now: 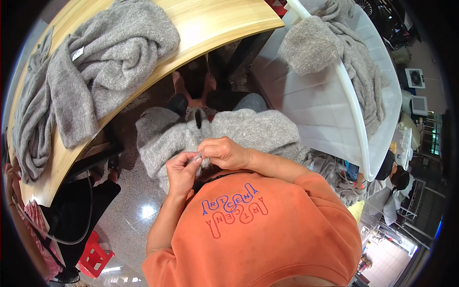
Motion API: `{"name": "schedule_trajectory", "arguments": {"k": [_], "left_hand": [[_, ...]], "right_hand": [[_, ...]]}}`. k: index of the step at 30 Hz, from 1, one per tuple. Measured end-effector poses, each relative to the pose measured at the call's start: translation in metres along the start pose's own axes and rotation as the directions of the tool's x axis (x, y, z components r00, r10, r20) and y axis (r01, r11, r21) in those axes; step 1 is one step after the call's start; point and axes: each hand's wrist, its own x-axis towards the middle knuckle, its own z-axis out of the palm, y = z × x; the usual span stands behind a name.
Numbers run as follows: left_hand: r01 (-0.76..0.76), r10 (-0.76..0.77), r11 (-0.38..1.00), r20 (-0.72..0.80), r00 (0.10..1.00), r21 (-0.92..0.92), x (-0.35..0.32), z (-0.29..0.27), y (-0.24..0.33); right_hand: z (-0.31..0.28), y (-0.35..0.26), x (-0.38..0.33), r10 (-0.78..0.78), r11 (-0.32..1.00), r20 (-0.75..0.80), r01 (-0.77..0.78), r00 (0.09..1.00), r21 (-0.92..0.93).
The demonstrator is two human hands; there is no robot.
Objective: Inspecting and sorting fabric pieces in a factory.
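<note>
A fuzzy grey knitted sweater [253, 126] lies across my lap. My left hand [184, 171] pinches a small bit of its knit, thumb and fingertips pressed together. Right beside it, almost touching, my right hand [222, 152] is closed with its fingers curled at the same spot. Whether a needle or a thread is between the fingertips is too small to tell. Part of the sweater near my body is hidden behind my hands and the orange top I wear.
A wooden table [224, 16] ahead on the left bears a heap of grey knitwear [114, 57]. On the right stands a big white plastic bin [311, 115] with grey knits [358, 71] over its rim. A red stool [95, 256] and another person [71, 215] are at the left.
</note>
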Motion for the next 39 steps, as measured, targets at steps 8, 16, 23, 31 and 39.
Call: {"name": "schedule_trajectory", "arguments": {"k": [8, 16, 23, 31, 39], "left_hand": [[-0.113, 0.127, 0.976, -0.062, 0.99, 0.185, -0.004, 0.0, 0.001], [-0.358, 0.409, 0.797, 0.0, 0.912, 0.487, -0.003, 0.001, -0.009], [-0.377, 0.489, 0.756, -0.079, 0.869, 0.535, 0.002, 0.01, -0.015], [-0.364, 0.532, 0.719, -0.132, 0.837, 0.592, 0.006, 0.01, -0.028], [-0.274, 0.386, 0.664, -0.004, 0.923, 0.696, 0.003, -0.028, -0.029]], "right_hand": [[0.0, -0.005, 0.003, 0.302, 0.953, 0.064, -0.304, 0.951, 0.019], [0.009, 0.002, -0.01, 0.281, 0.959, 0.089, -0.275, 0.956, -0.076], [0.021, -0.001, -0.016, 0.193, 0.943, -0.129, -0.22, 0.973, -0.251], [0.027, 0.01, 0.001, 0.138, 0.843, -0.095, -0.167, 0.986, -0.512], [-0.001, 0.031, -0.009, 0.19, 0.836, -0.345, -0.336, 0.919, -0.435]]}}
